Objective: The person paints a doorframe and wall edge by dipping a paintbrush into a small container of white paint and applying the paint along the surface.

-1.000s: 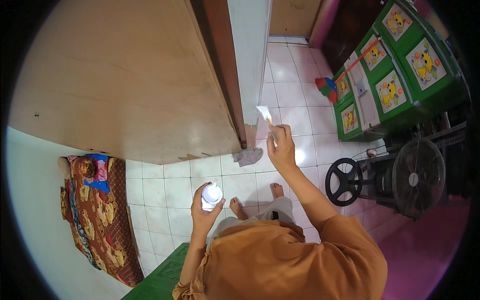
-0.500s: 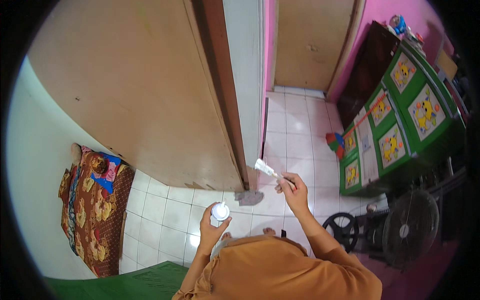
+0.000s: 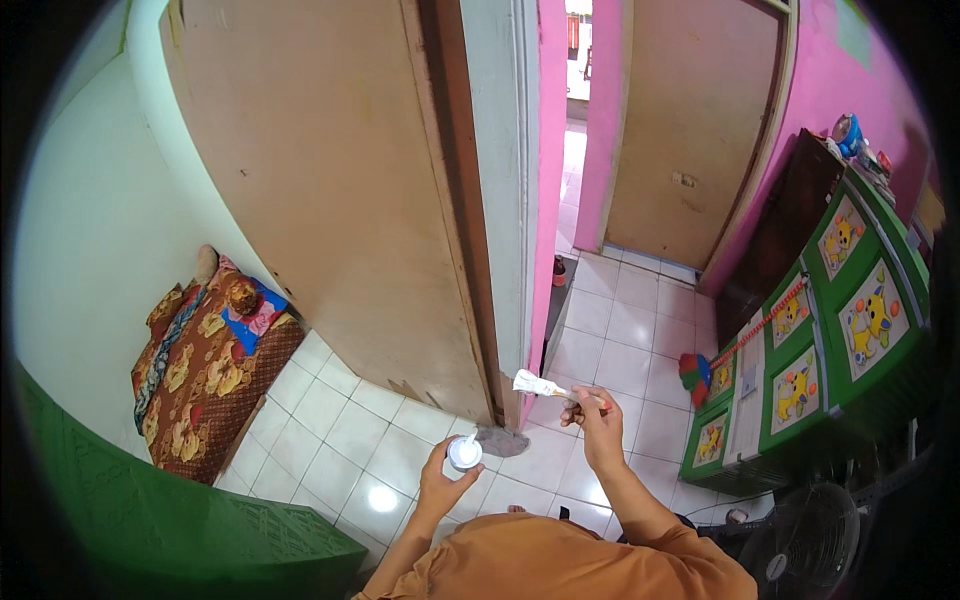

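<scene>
My left hand [image 3: 440, 492] is wrapped round a small white tub [image 3: 466, 455] with what looks like white paint in it. A white piece sticks up at the tub's rim; I cannot tell what it is. In my right hand [image 3: 602, 435] is a paintbrush [image 3: 537, 383], gripped by its handle, its bristles coated white and pointing left. The bristles are close to the lower part of the pale grey door frame [image 3: 505, 200]; whether they touch it I cannot tell. A brown wooden door [image 3: 320, 190] stands to the left of the frame.
A grey rag [image 3: 502, 442] lies on the tiled floor by the frame's foot. To the right are a green drawer cabinet [image 3: 770, 458], a multicoloured duster [image 3: 695, 378] and a fan [image 3: 800, 550]. A flowered mattress [image 3: 215, 400] and green furniture [image 3: 200, 520] are at left.
The view has tilted up, showing more of the far doorway. The paintbrush lies more level and nearer the door frame. Both hands keep their holds.
</scene>
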Demonstrator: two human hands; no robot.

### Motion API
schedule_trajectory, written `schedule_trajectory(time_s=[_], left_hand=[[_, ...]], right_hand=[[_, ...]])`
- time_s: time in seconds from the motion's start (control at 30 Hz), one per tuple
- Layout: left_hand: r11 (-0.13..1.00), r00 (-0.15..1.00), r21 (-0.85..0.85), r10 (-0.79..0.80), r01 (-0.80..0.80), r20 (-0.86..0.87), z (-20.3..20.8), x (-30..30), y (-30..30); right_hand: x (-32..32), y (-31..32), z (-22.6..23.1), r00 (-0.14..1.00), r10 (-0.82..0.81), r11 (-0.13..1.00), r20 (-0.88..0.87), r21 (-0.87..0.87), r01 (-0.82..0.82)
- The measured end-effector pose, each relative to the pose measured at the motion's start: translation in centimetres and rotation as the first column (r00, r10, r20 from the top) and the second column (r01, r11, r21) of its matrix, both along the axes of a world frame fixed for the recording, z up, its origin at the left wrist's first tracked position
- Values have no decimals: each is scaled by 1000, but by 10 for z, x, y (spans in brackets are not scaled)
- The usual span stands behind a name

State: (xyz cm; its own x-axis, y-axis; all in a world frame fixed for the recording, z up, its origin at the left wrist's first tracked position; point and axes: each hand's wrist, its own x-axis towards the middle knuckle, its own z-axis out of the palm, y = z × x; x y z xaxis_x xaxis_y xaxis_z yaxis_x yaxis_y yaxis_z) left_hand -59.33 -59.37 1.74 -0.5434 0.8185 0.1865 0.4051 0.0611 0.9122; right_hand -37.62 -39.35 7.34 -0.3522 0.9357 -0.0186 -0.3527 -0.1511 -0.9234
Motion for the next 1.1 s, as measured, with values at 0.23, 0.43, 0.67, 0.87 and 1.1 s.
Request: schedule_trajectory(time_s=[0.23, 0.43, 0.67, 0.87, 1.1], left_hand=[[998, 998, 31, 55, -54, -27, 13, 93, -100], [991, 998, 124, 60, -55, -33, 26, 160, -183], [991, 999, 130, 40, -37, -15, 40, 247, -263], [994, 998, 113, -3, -3, 57, 56, 324, -322], [997, 1000, 73, 1, 0, -2, 46, 332, -304]], right_hand=[[81, -108, 20, 994, 55, 995, -94, -81, -62], [147, -208, 58, 991, 62, 993, -116, -96, -73], [238, -308, 88, 995, 29, 993, -97, -115, -40], [309, -371, 100, 997, -3, 990, -74, -144, -8], [311, -346, 84, 994, 18, 985, -111, -171, -37]])
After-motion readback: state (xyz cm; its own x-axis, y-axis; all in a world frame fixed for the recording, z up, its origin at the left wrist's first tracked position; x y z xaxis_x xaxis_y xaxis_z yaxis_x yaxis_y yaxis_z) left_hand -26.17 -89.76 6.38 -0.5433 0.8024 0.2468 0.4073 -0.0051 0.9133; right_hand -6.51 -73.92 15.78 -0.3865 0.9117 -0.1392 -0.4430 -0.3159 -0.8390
